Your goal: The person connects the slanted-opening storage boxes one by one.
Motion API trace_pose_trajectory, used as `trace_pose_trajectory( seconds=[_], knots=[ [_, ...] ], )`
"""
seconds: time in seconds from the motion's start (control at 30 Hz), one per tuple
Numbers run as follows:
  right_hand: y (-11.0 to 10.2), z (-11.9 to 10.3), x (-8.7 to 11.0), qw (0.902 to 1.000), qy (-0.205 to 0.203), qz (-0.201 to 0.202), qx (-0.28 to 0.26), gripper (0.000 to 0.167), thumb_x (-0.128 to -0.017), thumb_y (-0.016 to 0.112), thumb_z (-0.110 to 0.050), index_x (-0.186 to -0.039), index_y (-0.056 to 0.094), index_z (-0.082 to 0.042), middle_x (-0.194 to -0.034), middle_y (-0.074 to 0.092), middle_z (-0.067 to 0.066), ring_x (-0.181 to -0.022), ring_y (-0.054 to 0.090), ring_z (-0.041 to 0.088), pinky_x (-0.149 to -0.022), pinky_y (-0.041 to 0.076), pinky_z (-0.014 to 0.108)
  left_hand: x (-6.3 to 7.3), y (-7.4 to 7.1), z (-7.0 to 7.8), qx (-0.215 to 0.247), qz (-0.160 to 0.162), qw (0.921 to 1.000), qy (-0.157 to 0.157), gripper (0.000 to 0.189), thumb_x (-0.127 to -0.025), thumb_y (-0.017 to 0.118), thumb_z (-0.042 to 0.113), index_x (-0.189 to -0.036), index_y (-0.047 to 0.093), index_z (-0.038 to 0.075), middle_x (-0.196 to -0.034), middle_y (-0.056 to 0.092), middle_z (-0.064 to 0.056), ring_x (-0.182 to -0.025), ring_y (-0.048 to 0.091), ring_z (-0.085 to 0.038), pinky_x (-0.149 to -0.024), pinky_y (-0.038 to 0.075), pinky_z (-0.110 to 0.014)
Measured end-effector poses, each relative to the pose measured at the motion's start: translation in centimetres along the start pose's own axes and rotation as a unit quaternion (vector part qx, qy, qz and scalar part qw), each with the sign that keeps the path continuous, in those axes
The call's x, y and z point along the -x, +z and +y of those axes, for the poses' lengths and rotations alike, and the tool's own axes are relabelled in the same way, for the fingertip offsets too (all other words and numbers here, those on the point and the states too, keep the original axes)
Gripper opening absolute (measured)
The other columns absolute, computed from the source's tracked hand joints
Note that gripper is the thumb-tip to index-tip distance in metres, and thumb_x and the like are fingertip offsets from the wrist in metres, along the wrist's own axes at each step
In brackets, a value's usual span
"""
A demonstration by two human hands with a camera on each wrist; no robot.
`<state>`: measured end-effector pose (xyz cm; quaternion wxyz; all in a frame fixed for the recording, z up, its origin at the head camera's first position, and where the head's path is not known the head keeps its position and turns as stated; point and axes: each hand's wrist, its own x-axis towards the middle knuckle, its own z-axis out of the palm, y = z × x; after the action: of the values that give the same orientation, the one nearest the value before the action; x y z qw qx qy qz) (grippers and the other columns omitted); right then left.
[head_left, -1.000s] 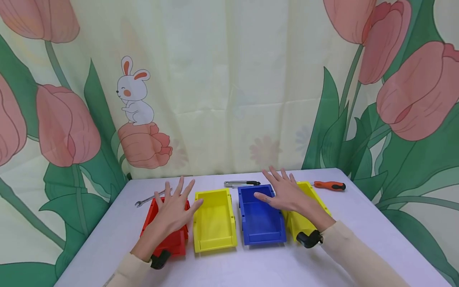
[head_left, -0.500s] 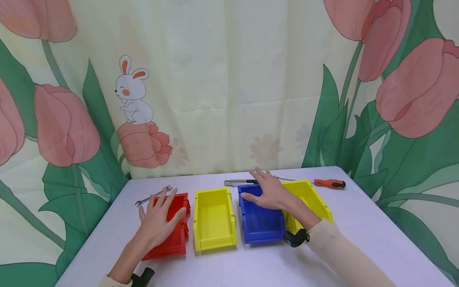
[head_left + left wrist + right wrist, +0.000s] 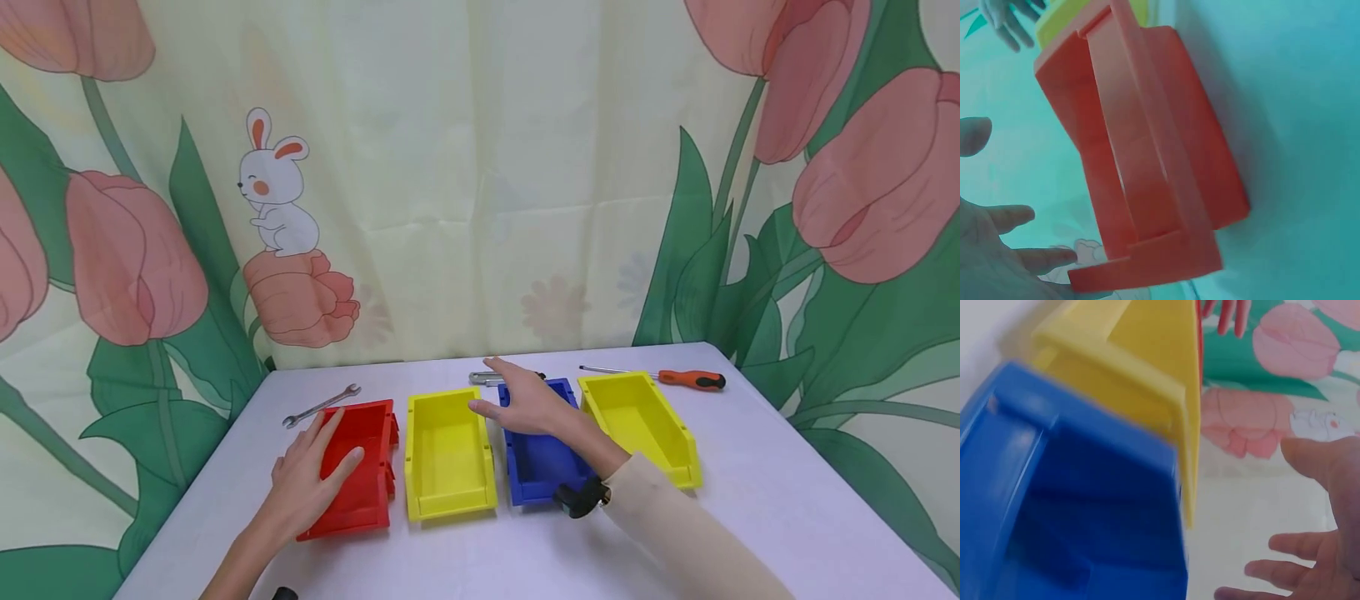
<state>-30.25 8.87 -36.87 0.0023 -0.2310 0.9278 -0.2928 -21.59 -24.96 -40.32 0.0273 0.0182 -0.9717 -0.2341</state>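
Observation:
My left hand [image 3: 303,483] hovers over the left side of a red plastic bin [image 3: 363,467], its fingers spread and holding nothing. In the left wrist view the fingertips [image 3: 1054,257] come close to the bin's edge; whether they touch it I cannot tell. My right hand [image 3: 528,404], fingers extended, is above the back of a blue bin [image 3: 543,462], likewise holding nothing. A yellow bin [image 3: 450,454] stands between the red and blue ones. Another yellow bin [image 3: 637,417] sits to the right, turned at an angle. Part of the blue bin is hidden by my right hand and wrist.
Behind the red bin lies an open-ended wrench [image 3: 322,406]. A utility knife [image 3: 483,378], partly covered by my right hand, rests behind the bins. An orange-and-black screwdriver [image 3: 690,380] lies at the back right. A printed curtain [image 3: 435,208] hangs beyond the white table [image 3: 480,567].
Both hands have shifted left: the left one from over the red bin toward its left side and nearer me, the right one from the right yellow bin to above the blue bin.

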Motion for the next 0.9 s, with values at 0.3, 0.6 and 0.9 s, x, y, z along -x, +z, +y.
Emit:
trace_pose_trajectory(
  seconds=[0.3, 0.6, 0.9],
  knots=[
    [1.5, -1.6, -0.9, 0.9951, 0.047, -0.001, -0.087, 0.071, -0.101, 0.068, -0.047, -0.159, 0.047, -0.012, -0.159, 0.055, 0.013, -0.139, 0.06, 0.039, -0.109, 0.057, 0.055, 0.7, 0.1, -1.1, 0.058, -0.024, 0.9979, -0.016, 0.097, -0.098, 0.068, 0.052, -0.17, 0.017, 0.012, -0.175, 0.009, -0.028, -0.154, 0.022, -0.057, -0.101, 0.058, -0.066],
    [2.7, -3.2, -1.3, 0.99, 0.105, -0.004, -0.094, 0.07, -0.102, 0.069, -0.042, -0.16, 0.045, -0.01, -0.161, 0.051, 0.017, -0.143, 0.057, 0.039, -0.117, 0.049, 0.059, 0.9, 0.6, -1.5, 0.077, -0.025, 0.9967, -0.014, 0.103, -0.094, 0.074, 0.053, -0.17, 0.018, 0.012, -0.176, 0.009, -0.026, -0.154, 0.024, -0.054, -0.1, 0.061, -0.06],
    [4.0, -3.8, -1.8, 0.9846, 0.146, -0.007, -0.097, 0.072, -0.104, 0.068, -0.025, -0.164, 0.035, -0.005, -0.165, 0.046, 0.021, -0.148, 0.051, 0.04, -0.122, 0.044, 0.058, 1.0, 1.0, -2.4, 0.087, -0.026, 0.9956, -0.021, 0.115, -0.085, 0.084, 0.048, -0.17, 0.016, 0.011, -0.176, 0.004, -0.028, -0.153, 0.024, -0.054, -0.1, 0.061, -0.06]
  ],
)
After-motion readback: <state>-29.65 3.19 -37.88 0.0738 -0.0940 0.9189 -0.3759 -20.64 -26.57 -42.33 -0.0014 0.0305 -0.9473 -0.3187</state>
